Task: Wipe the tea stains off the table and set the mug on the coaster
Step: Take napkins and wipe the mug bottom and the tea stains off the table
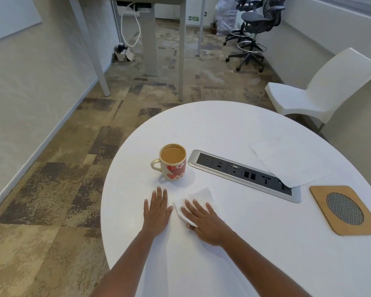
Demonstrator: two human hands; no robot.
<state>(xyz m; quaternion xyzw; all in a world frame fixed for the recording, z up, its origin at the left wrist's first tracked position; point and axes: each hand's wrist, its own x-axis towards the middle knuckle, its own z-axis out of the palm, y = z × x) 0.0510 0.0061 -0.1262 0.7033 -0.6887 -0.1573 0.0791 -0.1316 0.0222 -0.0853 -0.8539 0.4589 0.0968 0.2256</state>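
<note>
Left hand: I see my left hand [157,211] lying flat on the table [244,264], fingers straight and spread, holding nothing.
Right hand: my right hand [204,221] is flat too, its straight fingers pressing the tissue [201,195] down onto the table; the thumb sits at the tissue's near edge.
Tissue: white and crumpled, mostly under my right fingers, with its far part showing beyond the fingertips. It lies just beside my left hand.
Mug: the mug [172,162] is cream with red hearts and full of milky tea. It stands upright on bare table just beyond my left fingertips, handle turned away from my right hand.
Coaster: the coaster [321,198] is a wooden square with a round mesh centre, well off to the outer side of my right hand and far from the mug.
Socket strip: the socket strip [234,169] is set into the table beyond my right hand, running from beside the mug toward the coaster.
Paper: white paper [291,159] lies past the strip, one corner overlapping its coaster end.
</note>
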